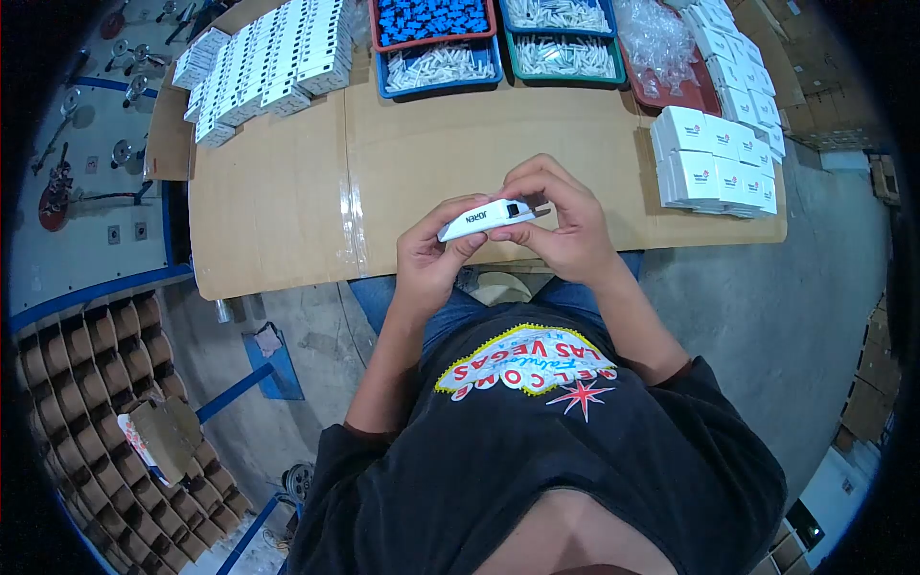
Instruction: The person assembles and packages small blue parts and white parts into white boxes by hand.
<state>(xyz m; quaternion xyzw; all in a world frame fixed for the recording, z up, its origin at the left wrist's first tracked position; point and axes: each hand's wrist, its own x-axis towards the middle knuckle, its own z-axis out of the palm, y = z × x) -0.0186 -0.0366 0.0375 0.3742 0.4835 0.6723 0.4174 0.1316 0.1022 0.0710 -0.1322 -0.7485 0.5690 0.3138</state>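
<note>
- The left hand [426, 249] was clamped on one end of the device [474, 222]; the right hand [570, 225] pinched the other end, close by.
- The device sat at the centre, above the near edge of the cardboard [268, 206], its ends partly covered by the hands.
- A dark tab [542, 212] poked out by the right hand; whether it belonged to the device could not be told.
- At 12 o'clock from the device, well apart, a red tray [436, 43] of blue parts overlapped a blue tray [441, 89] of white pieces.
- At 1 o'clock, a green tray [567, 82] held more white pieces, with another blue tray behind it.
- Between 1 and 2 o'clock, clear plastic [656, 43] filled a second red tray.
- At 2 to 3 o'clock, white boxes [704, 172] stood stacked, the front ones partly hiding those behind.
- At 10 o'clock, another stack [273, 62] of white boxes blocked that corner.
- At 8 o'clock, on the floor side, a brown carton [168, 441] lay over a divided crate [91, 422].
- At 6 o'clock was the person's shirt [556, 479].
</note>
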